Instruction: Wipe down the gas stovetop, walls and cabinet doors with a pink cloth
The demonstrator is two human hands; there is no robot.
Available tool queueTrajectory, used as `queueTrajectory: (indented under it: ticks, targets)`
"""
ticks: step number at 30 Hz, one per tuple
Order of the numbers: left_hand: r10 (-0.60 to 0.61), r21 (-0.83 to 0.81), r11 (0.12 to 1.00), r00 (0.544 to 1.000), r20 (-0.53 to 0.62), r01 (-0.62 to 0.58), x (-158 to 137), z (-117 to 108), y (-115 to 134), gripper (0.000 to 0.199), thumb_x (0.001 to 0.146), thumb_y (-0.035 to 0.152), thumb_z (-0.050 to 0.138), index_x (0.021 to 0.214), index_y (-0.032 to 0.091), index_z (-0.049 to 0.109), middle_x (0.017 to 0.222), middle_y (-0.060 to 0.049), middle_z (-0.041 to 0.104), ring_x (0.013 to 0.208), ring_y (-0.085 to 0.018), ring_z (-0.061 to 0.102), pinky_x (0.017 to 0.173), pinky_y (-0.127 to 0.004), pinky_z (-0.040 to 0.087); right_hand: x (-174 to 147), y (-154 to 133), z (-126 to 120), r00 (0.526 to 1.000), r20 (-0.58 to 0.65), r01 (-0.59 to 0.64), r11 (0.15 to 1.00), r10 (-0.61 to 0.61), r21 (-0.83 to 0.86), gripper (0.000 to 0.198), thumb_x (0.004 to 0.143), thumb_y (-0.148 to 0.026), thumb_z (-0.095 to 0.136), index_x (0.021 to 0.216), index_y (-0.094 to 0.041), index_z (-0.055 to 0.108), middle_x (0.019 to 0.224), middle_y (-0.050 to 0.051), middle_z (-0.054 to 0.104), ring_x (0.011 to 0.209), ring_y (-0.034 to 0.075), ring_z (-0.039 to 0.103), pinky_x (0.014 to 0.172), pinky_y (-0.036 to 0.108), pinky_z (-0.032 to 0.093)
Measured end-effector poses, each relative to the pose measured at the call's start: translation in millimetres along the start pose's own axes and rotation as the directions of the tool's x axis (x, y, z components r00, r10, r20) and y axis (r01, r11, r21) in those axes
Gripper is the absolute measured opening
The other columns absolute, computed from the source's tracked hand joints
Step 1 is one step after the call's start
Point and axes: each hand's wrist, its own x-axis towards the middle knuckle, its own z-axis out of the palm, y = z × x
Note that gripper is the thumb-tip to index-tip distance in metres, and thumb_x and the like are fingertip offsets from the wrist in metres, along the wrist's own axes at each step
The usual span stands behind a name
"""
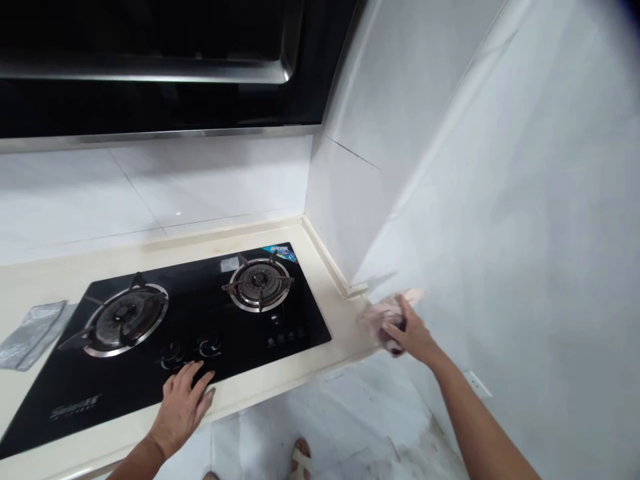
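Note:
My right hand is wrapped around a crumpled pinkish cloth at the right end of the cream countertop, beside the white wall. The cloth is blurred, and part of it is hidden under my fingers. With fingers spread, my left hand rests on the front edge of the black glass gas cooktop, just below its two control knobs. The right burner and the left burner both carry dark pan supports.
A dark range hood with a metal edge hangs low above the cooktop. Left of the cooktop lies a folded clear plastic bag. A raised ledge runs along the wall. A wall socket sits low at the right.

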Motion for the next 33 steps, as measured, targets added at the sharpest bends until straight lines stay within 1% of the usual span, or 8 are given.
queueTrajectory:
  ticks: [3,6,8,10,13,19,28,33]
  targets:
    - [0.013,0.004,1.000,1.000,-0.008,-0.013,1,-3,0,0.029,0.098,0.034,0.050,0.114,0.023,0.071,0.127,-0.014,0.064,0.120,-0.031,0.056,0.093,-0.044,0.041,9,-44,32,0.998,0.059,0.011,0.997,-0.007,-0.073,0.074,0.088,-0.053,0.056,0.152,-0.020,0.041,0.152,0.013,0.049,0.137,0.028,0.047,0.107,0.040,0.040]
    - [0.021,0.001,1.000,1.000,-0.019,-0.021,4,-6,1,0.029,0.097,0.033,0.050,0.114,0.022,0.071,0.126,-0.014,0.064,0.119,-0.031,0.056,0.093,-0.043,0.041,-5,-80,58,0.997,-0.065,-0.045,0.982,0.034,-0.182,0.059,0.090,-0.044,0.052,0.142,-0.017,0.051,0.154,0.016,0.046,0.140,0.032,0.042,0.111,0.049,0.034]
    - [0.014,-0.014,1.000,1.000,-0.020,-0.015,4,-7,1,0.029,0.097,0.034,0.051,0.114,0.023,0.071,0.125,-0.014,0.064,0.119,-0.030,0.056,0.093,-0.042,0.041,-24,-95,70,0.995,-0.077,0.045,0.982,-0.060,-0.181,0.051,0.091,-0.038,0.049,0.137,-0.017,0.056,0.148,0.016,0.052,0.138,0.032,0.043,0.112,0.051,0.033]
    - [0.001,-0.036,0.999,1.000,-0.017,-0.002,3,-7,1,0.029,0.097,0.034,0.051,0.116,0.025,0.071,0.126,-0.012,0.064,0.120,-0.029,0.056,0.094,-0.041,0.041,-43,-107,80,0.976,-0.040,0.204,0.968,-0.212,-0.148,0.048,0.089,-0.032,0.049,0.134,-0.019,0.058,0.143,0.014,0.057,0.136,0.032,0.045,0.111,0.050,0.034]
    - [-0.016,-0.047,0.999,1.000,-0.013,0.015,-2,-4,1,0.028,0.095,0.033,0.054,0.118,0.027,0.070,0.128,-0.011,0.065,0.121,-0.029,0.057,0.095,-0.041,0.042,-46,-122,88,0.945,-0.009,0.325,0.940,-0.327,-0.101,0.050,0.086,-0.026,0.050,0.135,-0.022,0.059,0.143,0.011,0.058,0.135,0.032,0.047,0.111,0.049,0.035]
    - [-0.033,-0.012,0.999,0.999,0.034,0.034,-12,1,2,0.031,0.094,0.033,0.059,0.124,0.029,0.067,0.132,-0.010,0.063,0.126,-0.029,0.055,0.099,-0.043,0.043,33,-168,92,0.918,0.096,0.394,0.912,-0.384,-0.117,0.051,0.088,-0.022,0.047,0.138,-0.017,0.057,0.144,0.013,0.056,0.138,0.029,0.045,0.112,0.045,0.036]
    - [-0.033,-0.010,0.999,0.997,0.072,0.034,-16,-1,4,0.034,0.092,0.031,0.060,0.126,0.029,0.065,0.135,-0.010,0.062,0.128,-0.029,0.054,0.101,-0.045,0.042,135,-225,120,0.939,0.134,0.330,0.940,-0.317,-0.089,0.042,0.092,-0.023,0.047,0.132,-0.021,0.061,0.152,0.011,0.049,0.139,0.033,0.041,0.115,0.054,0.030]
    - [-0.047,-0.075,0.996,0.993,0.111,0.056,-12,-5,5,0.033,0.093,0.028,0.057,0.125,0.030,0.065,0.132,-0.008,0.063,0.126,-0.028,0.055,0.102,-0.044,0.042,182,-251,129,0.951,0.161,0.277,0.958,-0.263,-0.068,0.043,0.099,-0.038,0.049,0.137,-0.020,0.056,0.148,0.012,0.051,0.134,0.029,0.047,0.112,0.052,0.036]
